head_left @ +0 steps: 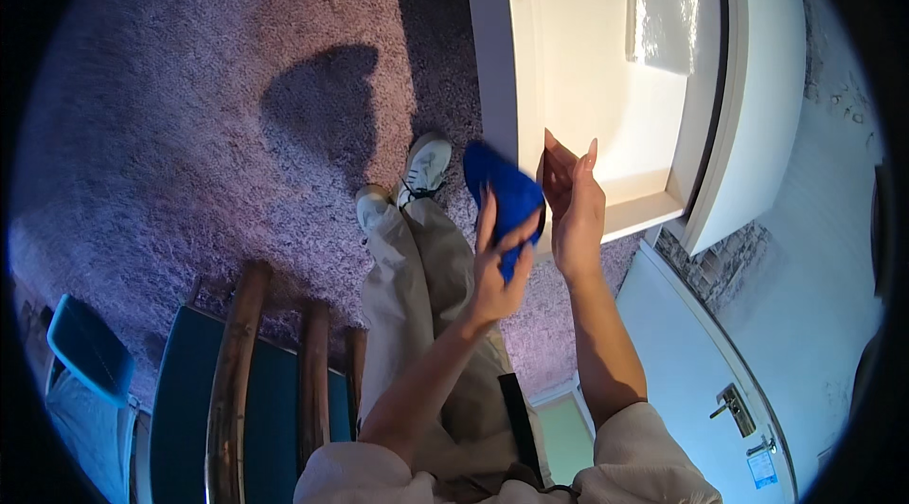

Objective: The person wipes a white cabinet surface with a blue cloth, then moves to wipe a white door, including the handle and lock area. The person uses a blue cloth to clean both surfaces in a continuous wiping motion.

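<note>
My left hand [497, 269] grips a folded or bunched piece of blue cloth [503, 191], its fingers wrapped over the lower part. The cloth is beside the near edge of a pulled-out white drawer [639, 216]. To the right of the cloth, my right hand [577, 198] is raised over the drawer's lower left corner, fingers apart and pointing away, with nothing seen in it. Inside the drawer, at the far end, lies a clear plastic packet [666, 14].
A white cabinet top [763, 99] curves right of the drawer. A white door [696, 333] with a metal handle [735, 408] stands at lower right. Wooden rails [241, 362] and a blue panel are at lower left. Plush carpet [192, 113] covers the floor.
</note>
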Demonstrator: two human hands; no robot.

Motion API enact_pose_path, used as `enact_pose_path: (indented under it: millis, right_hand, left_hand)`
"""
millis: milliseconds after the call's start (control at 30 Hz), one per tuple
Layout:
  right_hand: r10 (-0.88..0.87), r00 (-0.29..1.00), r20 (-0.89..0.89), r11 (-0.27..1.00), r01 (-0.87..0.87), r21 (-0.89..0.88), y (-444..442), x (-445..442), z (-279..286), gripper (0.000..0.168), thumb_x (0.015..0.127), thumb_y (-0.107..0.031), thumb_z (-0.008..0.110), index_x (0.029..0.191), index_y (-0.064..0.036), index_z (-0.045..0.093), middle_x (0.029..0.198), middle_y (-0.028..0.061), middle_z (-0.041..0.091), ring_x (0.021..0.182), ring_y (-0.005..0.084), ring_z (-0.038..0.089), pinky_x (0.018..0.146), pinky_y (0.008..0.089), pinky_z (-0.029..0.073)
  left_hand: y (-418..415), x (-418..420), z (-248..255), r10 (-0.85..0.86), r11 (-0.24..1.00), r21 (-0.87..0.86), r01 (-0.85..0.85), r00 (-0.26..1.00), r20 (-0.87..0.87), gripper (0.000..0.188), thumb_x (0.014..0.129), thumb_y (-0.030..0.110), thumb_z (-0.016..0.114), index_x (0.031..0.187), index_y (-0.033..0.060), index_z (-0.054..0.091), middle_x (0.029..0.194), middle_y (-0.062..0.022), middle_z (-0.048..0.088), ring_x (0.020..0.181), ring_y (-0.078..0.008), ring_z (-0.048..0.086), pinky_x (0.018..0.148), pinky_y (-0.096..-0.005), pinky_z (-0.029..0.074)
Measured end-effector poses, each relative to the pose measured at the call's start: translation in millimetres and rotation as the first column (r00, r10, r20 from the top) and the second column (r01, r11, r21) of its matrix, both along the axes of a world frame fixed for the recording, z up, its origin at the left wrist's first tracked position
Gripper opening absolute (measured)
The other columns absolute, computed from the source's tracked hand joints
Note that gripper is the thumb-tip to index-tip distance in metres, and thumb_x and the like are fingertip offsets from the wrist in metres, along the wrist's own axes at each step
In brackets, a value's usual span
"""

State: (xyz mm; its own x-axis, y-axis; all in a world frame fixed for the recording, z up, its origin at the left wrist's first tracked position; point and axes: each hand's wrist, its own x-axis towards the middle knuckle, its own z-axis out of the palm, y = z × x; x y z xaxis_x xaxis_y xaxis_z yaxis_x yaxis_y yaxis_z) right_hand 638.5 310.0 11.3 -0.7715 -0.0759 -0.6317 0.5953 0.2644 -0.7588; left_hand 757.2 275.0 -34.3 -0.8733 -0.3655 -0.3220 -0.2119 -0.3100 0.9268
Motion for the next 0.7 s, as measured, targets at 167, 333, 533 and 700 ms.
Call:
enact_pose_path:
  millis: [167,333,533,700]
  right_hand:
    - [0.059,0.998,0.008,0.993,-0.059,0.106,7,18,7,0.07,0.096,-0.051,0.025,0.129,0.008,0.041,0.126,0.0184,0.049,0.114,0.0236,0.05,0.102,0.0347,0.034]
    - [0.097,0.995,-0.003,0.993,-0.097,0.067,6,20,7,0.071,0.096,-0.053,0.026,0.132,0.008,0.038,0.129,0.0176,0.047,0.119,0.024,0.046,0.104,0.0352,0.032]
    - [0.009,0.999,0.035,0.998,-0.007,-0.059,13,15,3,0.076,0.093,-0.058,0.028,0.13,0.008,0.041,0.13,0.0186,0.046,0.12,0.0256,0.045,0.105,0.0358,0.03]
    - [0.011,0.992,0.123,0.998,-0.003,-0.065,11,10,9,0.075,0.094,-0.055,0.028,0.132,0.009,0.037,0.132,0.0202,0.044,0.123,0.0272,0.043,0.106,0.0376,0.029]
  left_hand:
    - [-65,-127,-19,0.194,0.981,0.045,-0.189,0.956,-0.221,0.029,0.094,0.021,0.046,0.118,0.012,0.059,0.134,-0.0138,0.045,0.114,-0.026,0.051,0.097,-0.0374,0.039]
    - [-78,-151,-35,0.19,0.948,-0.181,-0.261,0.923,-0.336,0.049,0.096,0.024,0.044,0.137,-0.0003,0.032,0.117,-0.0105,0.057,0.104,-0.0159,0.053,0.092,-0.0267,0.038]
    - [13,28,2,-0.028,0.994,-0.109,0.028,1.0,0.001,0.031,0.086,0.005,0.054,0.115,0.0096,0.062,0.145,-0.0235,0.022,0.132,-0.0394,0.027,0.106,-0.0441,0.025]
    - [2,-12,-5,0.08,0.955,-0.281,-0.097,0.994,-0.07,0.032,0.089,0.011,0.054,0.12,0.0159,0.058,0.142,-0.0224,0.025,0.131,-0.0384,0.029,0.105,-0.044,0.028]
